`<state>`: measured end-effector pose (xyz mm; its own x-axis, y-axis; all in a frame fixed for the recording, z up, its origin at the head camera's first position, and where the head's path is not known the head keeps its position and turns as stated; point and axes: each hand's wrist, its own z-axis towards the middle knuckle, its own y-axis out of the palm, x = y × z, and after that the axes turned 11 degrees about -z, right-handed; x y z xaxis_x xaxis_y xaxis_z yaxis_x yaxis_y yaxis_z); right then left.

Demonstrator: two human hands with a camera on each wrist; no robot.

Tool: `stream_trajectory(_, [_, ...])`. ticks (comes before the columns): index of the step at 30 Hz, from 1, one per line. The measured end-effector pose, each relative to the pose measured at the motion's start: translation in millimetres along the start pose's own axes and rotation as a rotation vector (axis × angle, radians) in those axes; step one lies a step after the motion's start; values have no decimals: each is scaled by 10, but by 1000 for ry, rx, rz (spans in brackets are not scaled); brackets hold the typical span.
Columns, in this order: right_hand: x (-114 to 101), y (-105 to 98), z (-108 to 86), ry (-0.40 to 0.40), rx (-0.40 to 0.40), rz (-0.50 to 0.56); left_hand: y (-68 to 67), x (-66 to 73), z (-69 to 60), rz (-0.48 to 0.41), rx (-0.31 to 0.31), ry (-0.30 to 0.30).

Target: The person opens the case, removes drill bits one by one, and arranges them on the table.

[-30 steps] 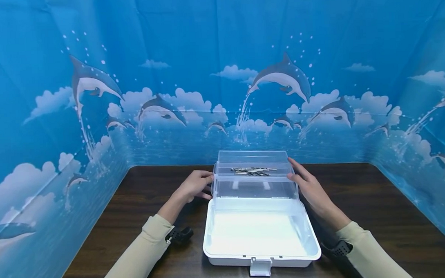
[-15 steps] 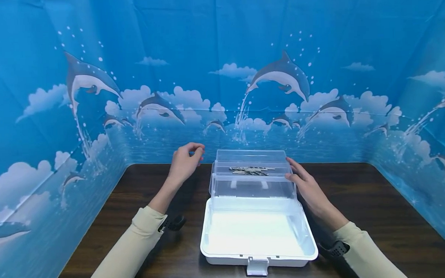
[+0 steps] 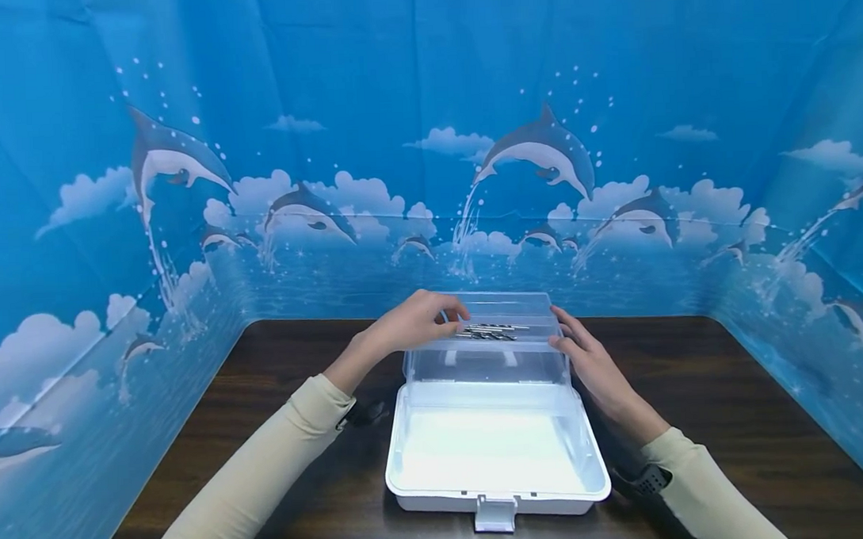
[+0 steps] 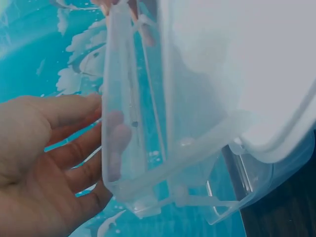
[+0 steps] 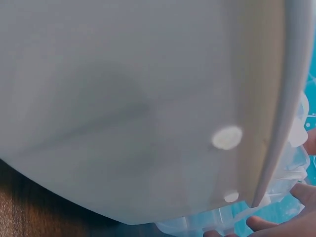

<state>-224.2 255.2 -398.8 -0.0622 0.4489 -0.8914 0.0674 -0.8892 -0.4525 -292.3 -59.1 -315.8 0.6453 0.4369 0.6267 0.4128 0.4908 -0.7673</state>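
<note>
A white storage box [image 3: 425, 501] stands unfolded on the table, its clear trays raised at the back. Several metal drill bits [image 3: 492, 333] lie in the upper clear tray [image 3: 541, 337]. My left hand [image 3: 415, 322] is over that tray's left end, fingers bent loosely near the bits' left tips; none is visibly pinched. In the left wrist view, some fingers of the left hand [image 4: 54, 163] show through the clear plastic. My right hand [image 3: 599, 367] holds the tray's right end between thumb and fingers. In the right wrist view, the box side [image 5: 123, 123] hides much of it.
A white latch [image 3: 495, 513] hangs from the box's front edge. Dark wooden tabletop [image 3: 278, 386] lies on both sides of the box. A blue dolphin-print curtain [image 3: 368, 81] rises behind the table and along its sides.
My left hand lifted off the tray's left side, moved up, then came right over the tray near the drill bits. The right hand stays at the tray's right end.
</note>
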Motion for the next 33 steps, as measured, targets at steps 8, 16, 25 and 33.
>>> stream_trajectory(8, [1, 10, -6, 13, -20, -4, 49, -29, 16, 26, -56, 27])
stream_trajectory(16, [-30, -9, 24, 31, -22, 6, 16, -11, 54, 120, -47, 0])
stream_trajectory(25, [-38, -17, 33, 15, -22, 1, 14, -83, 57, 99, -28, 0])
stream_trajectory(33, [3, -16, 53, 17, -16, -13, -15, -109, 75, 57, -47, -4])
